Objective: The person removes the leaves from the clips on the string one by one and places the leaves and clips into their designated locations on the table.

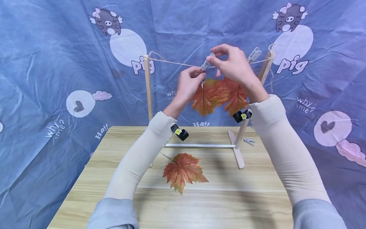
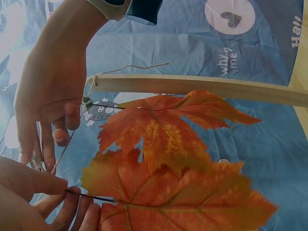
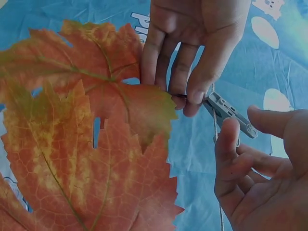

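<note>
Left hand (image 1: 188, 81) and right hand (image 1: 233, 65), both raised to a thin cord (image 1: 180, 63). Left: thumb and fingertips drawn together, pinching a leaf stem (image 2: 94, 196). Right: thumb and forefinger set about a pale clip (image 3: 231, 114); from where I stand, I cannot tell whether they press it. Behind everything, a creased, printed blue cloth (image 1: 43, 47). Before it, a wood-grained table (image 1: 217, 206). On the table, a wooden stand (image 1: 242, 131): left post (image 1: 148, 89), right post (image 1: 266, 66), a white crossbar (image 1: 200, 145) low between them, and the cord strung between their tops. Two orange-red leaves, tinged green, overlap below the hands. The left leaf (image 1: 202, 101) belongs to the pinched stem; the right leaf (image 1: 233, 95) has its own stem running up to the cord. A third leaf (image 1: 186, 170), of like colouring, lies on the table in front of the crossbar, its stem pointing away to the left. Smallest, the clips. The one at the right hand sits aslant at the cord, just beside the left fingertips; these hide whether its jaws take in the stem. A second clip (image 1: 254, 55) is fixed on the cord near the right post, its handles upward. A third clip (image 1: 248, 142) lies on the table, beside the stand's right foot (image 1: 239, 159).
</note>
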Demonstrator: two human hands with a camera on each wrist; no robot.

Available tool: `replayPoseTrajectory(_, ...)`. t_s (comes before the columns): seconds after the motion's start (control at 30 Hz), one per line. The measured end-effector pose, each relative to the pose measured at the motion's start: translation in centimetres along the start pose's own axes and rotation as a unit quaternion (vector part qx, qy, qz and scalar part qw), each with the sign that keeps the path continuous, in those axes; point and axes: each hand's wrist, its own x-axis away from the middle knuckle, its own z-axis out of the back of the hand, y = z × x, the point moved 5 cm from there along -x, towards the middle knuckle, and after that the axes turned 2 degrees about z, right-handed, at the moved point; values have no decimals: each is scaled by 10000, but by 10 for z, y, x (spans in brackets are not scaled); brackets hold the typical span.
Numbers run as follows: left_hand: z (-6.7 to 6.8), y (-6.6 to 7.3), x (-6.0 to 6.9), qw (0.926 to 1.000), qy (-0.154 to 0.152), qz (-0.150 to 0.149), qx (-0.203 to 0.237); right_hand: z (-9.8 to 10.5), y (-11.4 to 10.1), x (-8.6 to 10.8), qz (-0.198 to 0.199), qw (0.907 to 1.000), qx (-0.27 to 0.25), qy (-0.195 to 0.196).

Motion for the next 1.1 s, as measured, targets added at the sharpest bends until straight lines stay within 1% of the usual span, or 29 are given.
replayPoseTrajectory(0.17, 0, -2, -2, 10000, -40, 58, 69, 0, -1, -3, 101, 9998, -137, 129)
replayPoseTrajectory(0.3, 0, -3, -3, 9998, -109, 98, 124, 0, 0, -4, 64, 9995, -218, 213)
replayPoseTrajectory(0.53, 0, -5, -4, 9991, -213, 141, 331, 0, 1, -4, -49, 9993, -298, 223)
replayPoseTrajectory(0.67, 1, -3, -5, 9988, -194, 123, 425, 1, 0, -6, -58, 9991, -292, 290)
replayPoseTrajectory(0.9, 5, -1, -6, 9990, -195, 52, 392, 2, -3, -7, -94, 9984, -351, 436)
replayPoseTrajectory(1.1, 6, 2, -6, 9989, -240, -74, 399, 5, -6, -7, -16, 9962, -616, 610)
